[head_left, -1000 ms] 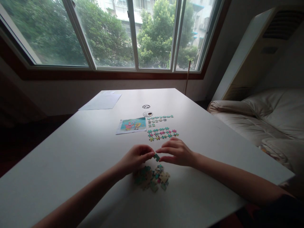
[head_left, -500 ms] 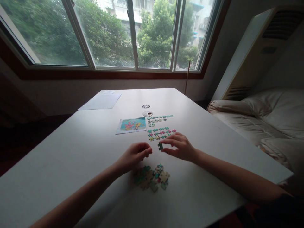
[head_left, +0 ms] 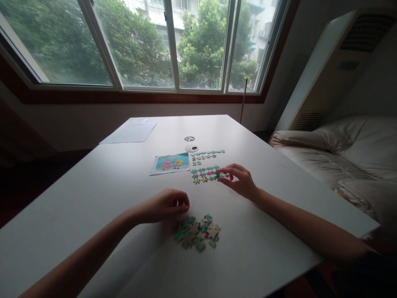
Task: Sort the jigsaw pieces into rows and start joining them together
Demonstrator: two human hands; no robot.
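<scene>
Away from the jigsaw pile [head_left: 194, 232], I see the right hand [head_left: 245, 183] has carried a pinched green jigsaw piece [head_left: 217, 174] to the piece rows [head_left: 202, 170] beyond it. Left hand [head_left: 164, 204], curled, sits near the pile; I can't tell whether it's holding anything.

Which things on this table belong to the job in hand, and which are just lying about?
Belong:
green puzzle piece, in the right hand
rows of pieces
pile of pieces, near the left hand
cartoon picture, likely the reference

Apparently just lying about:
pale sheet, far left
two round items, farther back
</scene>
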